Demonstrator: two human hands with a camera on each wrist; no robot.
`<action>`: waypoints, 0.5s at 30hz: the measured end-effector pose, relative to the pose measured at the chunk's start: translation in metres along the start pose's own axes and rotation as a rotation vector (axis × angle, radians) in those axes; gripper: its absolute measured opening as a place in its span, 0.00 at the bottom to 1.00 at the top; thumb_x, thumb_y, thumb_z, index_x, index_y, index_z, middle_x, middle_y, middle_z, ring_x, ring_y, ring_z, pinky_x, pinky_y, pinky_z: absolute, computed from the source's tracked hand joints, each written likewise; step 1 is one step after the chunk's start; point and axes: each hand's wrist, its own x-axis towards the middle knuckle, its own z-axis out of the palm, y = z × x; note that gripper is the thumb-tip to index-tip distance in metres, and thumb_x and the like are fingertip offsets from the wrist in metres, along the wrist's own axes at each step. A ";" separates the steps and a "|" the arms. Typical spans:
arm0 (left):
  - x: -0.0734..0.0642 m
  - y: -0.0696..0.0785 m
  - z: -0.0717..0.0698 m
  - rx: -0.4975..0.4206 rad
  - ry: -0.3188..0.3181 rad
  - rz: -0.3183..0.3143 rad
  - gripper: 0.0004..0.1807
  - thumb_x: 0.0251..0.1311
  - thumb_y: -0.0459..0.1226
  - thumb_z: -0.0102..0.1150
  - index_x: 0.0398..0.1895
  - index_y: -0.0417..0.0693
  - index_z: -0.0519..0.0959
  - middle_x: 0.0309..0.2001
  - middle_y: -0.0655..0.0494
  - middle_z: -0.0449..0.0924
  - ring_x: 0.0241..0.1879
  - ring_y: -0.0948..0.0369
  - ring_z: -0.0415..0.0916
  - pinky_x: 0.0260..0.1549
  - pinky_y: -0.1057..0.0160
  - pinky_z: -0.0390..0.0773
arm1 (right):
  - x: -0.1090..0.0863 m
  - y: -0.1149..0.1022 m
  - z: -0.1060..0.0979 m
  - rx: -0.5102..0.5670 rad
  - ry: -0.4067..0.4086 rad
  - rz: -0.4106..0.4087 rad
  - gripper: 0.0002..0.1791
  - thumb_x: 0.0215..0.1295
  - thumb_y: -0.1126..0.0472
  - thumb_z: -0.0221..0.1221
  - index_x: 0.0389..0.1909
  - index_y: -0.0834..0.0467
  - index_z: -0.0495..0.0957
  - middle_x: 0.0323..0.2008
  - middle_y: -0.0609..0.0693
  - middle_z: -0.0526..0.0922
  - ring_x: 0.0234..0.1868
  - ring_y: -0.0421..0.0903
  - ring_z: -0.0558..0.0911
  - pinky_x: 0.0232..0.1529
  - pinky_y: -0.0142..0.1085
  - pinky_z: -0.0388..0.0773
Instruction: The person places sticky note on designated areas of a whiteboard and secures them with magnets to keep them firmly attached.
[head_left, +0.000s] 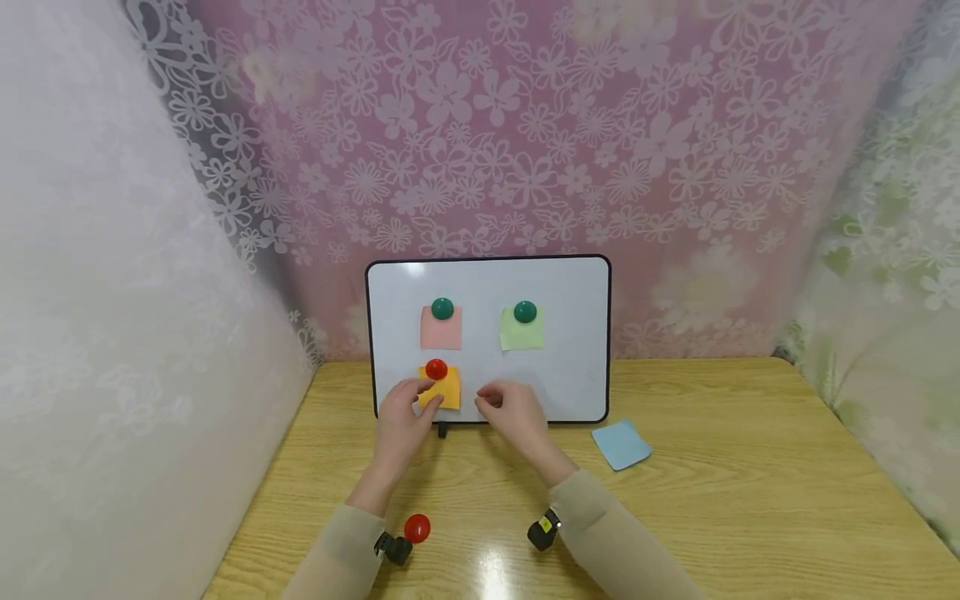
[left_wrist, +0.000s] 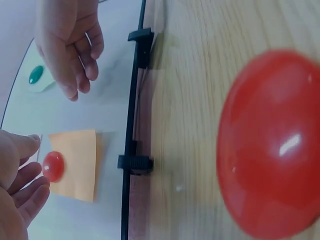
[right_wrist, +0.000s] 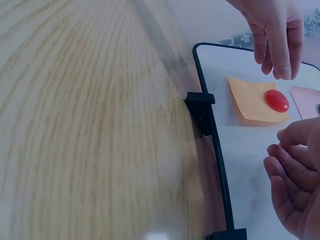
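Note:
An orange sticky note point(head_left: 448, 390) hangs on the whiteboard point(head_left: 573, 350) under a round red magnet point(head_left: 437, 368). My left hand point(head_left: 402, 421) is at the note's left side, thumb and fingers apart and holding nothing. In the left wrist view its fingertips point(left_wrist: 34, 192) are close beside the red magnet. To the right of the note, my right hand point(head_left: 516, 414) hovers before the board with loosely bent fingers. Nothing shows between that thumb and fingers in the right wrist view.
Green magnets hold a pink note point(head_left: 441, 335) and a light green note point(head_left: 522, 337) higher on the board. A blue sticky note point(head_left: 622, 445) lies on the table to the right. Another red magnet point(head_left: 417, 527) lies near my left wrist. Black feet point(left_wrist: 136, 164) support the board's lower edge.

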 end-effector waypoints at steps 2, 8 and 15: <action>-0.002 0.003 0.000 -0.043 -0.007 -0.007 0.14 0.63 0.32 0.77 0.49 0.35 0.87 0.47 0.45 0.89 0.45 0.47 0.86 0.44 0.49 0.87 | -0.003 0.002 -0.002 0.007 -0.008 -0.007 0.07 0.72 0.58 0.69 0.45 0.56 0.91 0.38 0.46 0.91 0.41 0.45 0.88 0.46 0.45 0.86; -0.011 0.013 0.000 -0.145 -0.020 -0.036 0.14 0.64 0.32 0.76 0.50 0.34 0.87 0.46 0.42 0.89 0.44 0.46 0.86 0.44 0.46 0.88 | -0.015 0.011 -0.009 0.019 -0.033 -0.020 0.07 0.71 0.59 0.70 0.45 0.57 0.91 0.38 0.46 0.91 0.39 0.44 0.88 0.46 0.44 0.86; -0.020 0.018 0.003 -0.224 -0.021 -0.087 0.15 0.65 0.32 0.76 0.52 0.34 0.87 0.44 0.45 0.89 0.41 0.49 0.87 0.39 0.49 0.89 | -0.028 0.021 -0.015 0.012 -0.058 -0.036 0.08 0.73 0.60 0.69 0.46 0.58 0.91 0.40 0.46 0.91 0.39 0.44 0.88 0.43 0.43 0.86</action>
